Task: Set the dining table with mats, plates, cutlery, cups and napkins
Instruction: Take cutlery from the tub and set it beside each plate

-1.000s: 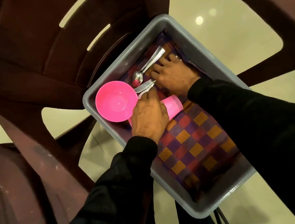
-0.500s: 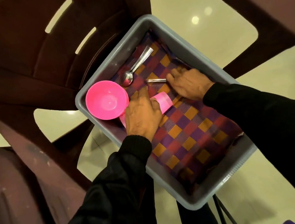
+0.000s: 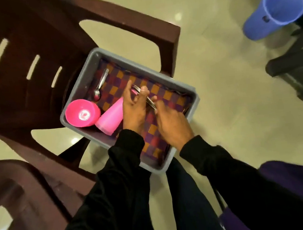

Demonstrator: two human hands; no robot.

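Steel is what my fingers have to deal with here — thin, stiff, light and slick, so I judge the cutlery wants a pinch on the flat of the handle, not the tines or bowl, or it will slide and clatter.

Farthest left of my fingers, a pink bowl (image 3: 82,113) sits in the corner of the grey tub (image 3: 82,73), and a pink cup (image 3: 110,115) lies on its side just beside it, its side touching the heel of my left hand (image 3: 133,107). Both look like light, hard plastic; the cup should take a simple wrap round its body. Beyond the bowl, past my left fingertips, a spoon (image 3: 100,84) lies loose on the checked mat (image 3: 152,130) — woven, soft, floppy, purple, red and orange squares, lining the tub floor under both hands.

My left hand is curled, thumb and fingers pinching what looks like a fork (image 3: 144,96), tines up near my fingertips, handle running down toward my right hand (image 3: 171,124). The blur keeps me from counting pieces. My right hand rests on the mat with its fingers curled toward the fork's handle end; whether it grips anything, I cannot tell.

The tub rests on a brown plastic chair (image 3: 25,54).
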